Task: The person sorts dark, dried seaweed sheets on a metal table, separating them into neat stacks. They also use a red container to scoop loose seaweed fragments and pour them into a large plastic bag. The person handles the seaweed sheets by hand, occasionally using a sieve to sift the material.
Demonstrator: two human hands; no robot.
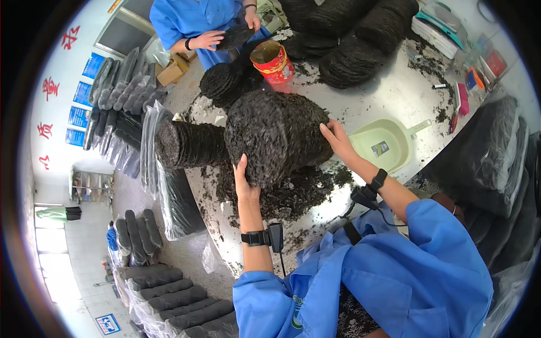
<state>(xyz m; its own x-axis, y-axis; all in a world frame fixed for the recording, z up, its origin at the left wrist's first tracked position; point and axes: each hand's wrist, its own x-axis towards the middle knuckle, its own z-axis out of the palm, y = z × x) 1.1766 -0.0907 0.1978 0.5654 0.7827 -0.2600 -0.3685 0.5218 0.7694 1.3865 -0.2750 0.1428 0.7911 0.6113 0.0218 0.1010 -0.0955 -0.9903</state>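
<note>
Between my hands is a thick stack of round, dark dried seaweed sheets [265,141], tilted so its broad, rough face shows. My left hand [246,181] grips its lower left edge, thumb pointing up along the face. On the right side, my right hand [339,142] presses its fingers against the rim. A longer roll-like stack of the same sheets [189,143] lies on its side just left of it. Loose dark seaweed crumbs [293,194] are heaped on the table beneath.
A pale green dustpan [386,143] sits right of my right hand. Behind the stack stands a red tin [273,63]. More seaweed stacks [360,50] lie at the far side, near a scale [439,25]. Across the table [225,248], a person in blue handles a dark sheet [235,37].
</note>
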